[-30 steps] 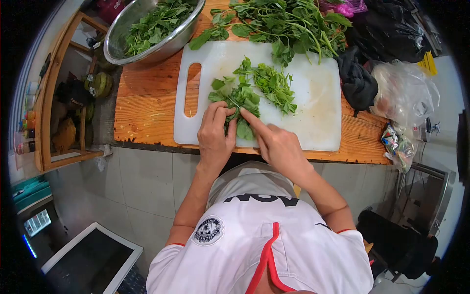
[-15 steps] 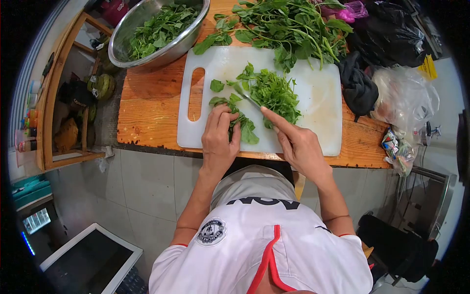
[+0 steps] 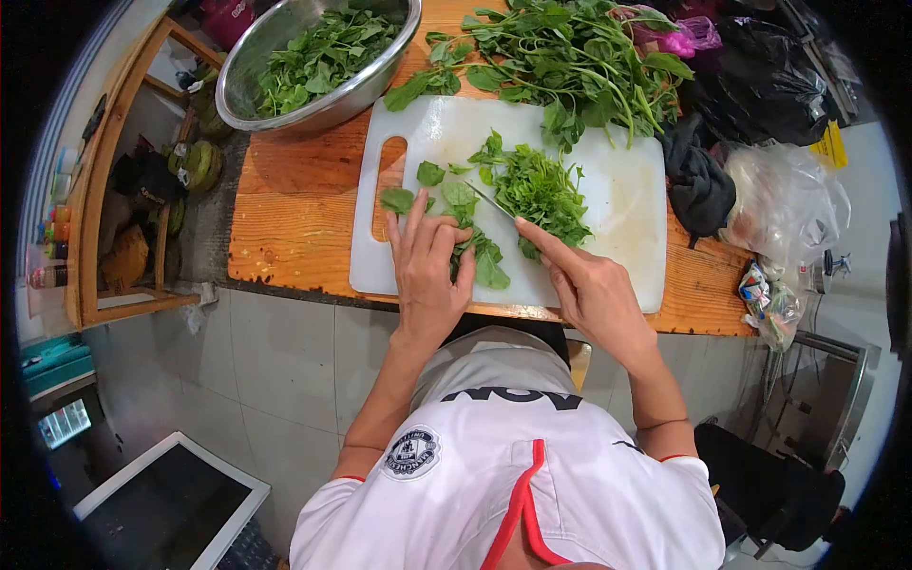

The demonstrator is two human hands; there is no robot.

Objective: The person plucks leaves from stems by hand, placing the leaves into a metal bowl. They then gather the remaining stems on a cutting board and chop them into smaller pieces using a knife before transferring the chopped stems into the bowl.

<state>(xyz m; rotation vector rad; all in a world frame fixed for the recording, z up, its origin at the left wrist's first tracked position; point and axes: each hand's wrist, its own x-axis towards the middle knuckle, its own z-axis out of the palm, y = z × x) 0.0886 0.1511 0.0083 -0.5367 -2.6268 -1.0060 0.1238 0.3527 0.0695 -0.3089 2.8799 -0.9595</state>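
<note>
On the white cutting board [image 3: 622,228], my left hand [image 3: 427,266] rests over a small bunch of green leaves [image 3: 489,261], its fingers partly spread and its thumb against them. My right hand [image 3: 594,290] is closed round a knife [image 3: 492,202], index finger along the back of the blade and the handle hidden in the palm. The blade lies between the leaves at my left hand and a pile of chopped greens [image 3: 541,190]. A loose leaf [image 3: 430,174] sits beyond my left fingertips.
A metal bowl [image 3: 228,95] holding cut leaves [image 3: 323,59] stands at the back left of the wooden table [image 3: 285,204]. Long-stemmed greens [image 3: 579,62] lie behind the board. Black and clear plastic bags [image 3: 788,195] sit on the right.
My left fingers have stretched forward and spread more over the leaves. The knife tip has swung slightly, still beside the chopped pile. The whole view has shifted a little.
</note>
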